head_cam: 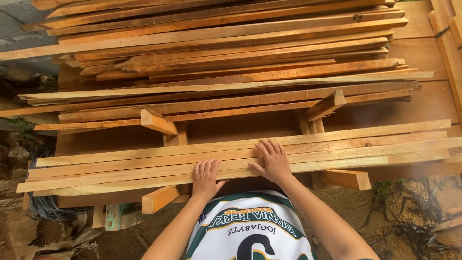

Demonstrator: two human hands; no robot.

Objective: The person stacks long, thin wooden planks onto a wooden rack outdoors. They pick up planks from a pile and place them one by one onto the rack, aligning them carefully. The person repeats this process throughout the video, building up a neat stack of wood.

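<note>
Two hands lie flat, fingers spread and grasping nothing: left hand (206,177) and right hand (273,159) on about five long slats (365,144); beyond the fingertips, a big pile (231,58).

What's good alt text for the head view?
Seen from above, a person's left hand and right hand rest flat, fingers spread, on a low row of long wooden slats lying across short wooden supports. Behind it, a larger pile of slats is heaped on a wooden platform.

Orange-tan wooden slats (240,156); white, green-trimmed jersey (250,226).
</note>
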